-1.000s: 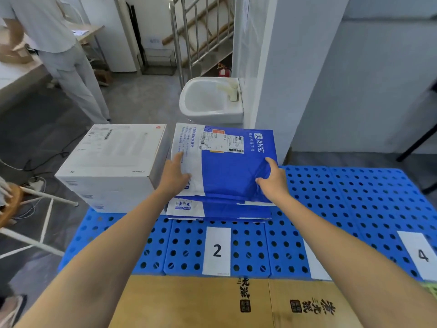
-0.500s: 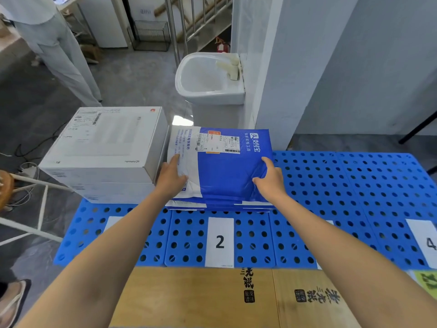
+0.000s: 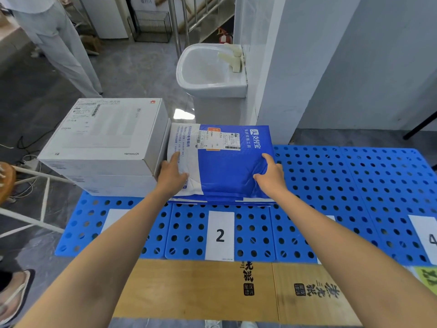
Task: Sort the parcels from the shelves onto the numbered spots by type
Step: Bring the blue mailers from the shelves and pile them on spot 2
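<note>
A blue and white padded mailer (image 3: 224, 171) with a shipping label lies on top of a low stack of similar mailers (image 3: 220, 201), just behind the label "2" (image 3: 220, 235) on the blue perforated mat (image 3: 343, 185). My left hand (image 3: 171, 176) grips its left edge, index finger and thumb lying on top. My right hand (image 3: 272, 177) grips its right edge the same way. Left of the mailers, stacked white cartons (image 3: 106, 133) touch the pile.
A label "4" (image 3: 428, 237) sits at the mat's right end. A white sink (image 3: 208, 72) and a wall corner stand behind the mat. A person (image 3: 59, 43) stands at the back left. A wooden stool (image 3: 7, 181) is at the left, brown boards (image 3: 189, 287) near me.
Both hands have lowered the blue mailer down onto the stack of mailers behind label 2; it hung tilted above the pile a second ago and now lies flat.
</note>
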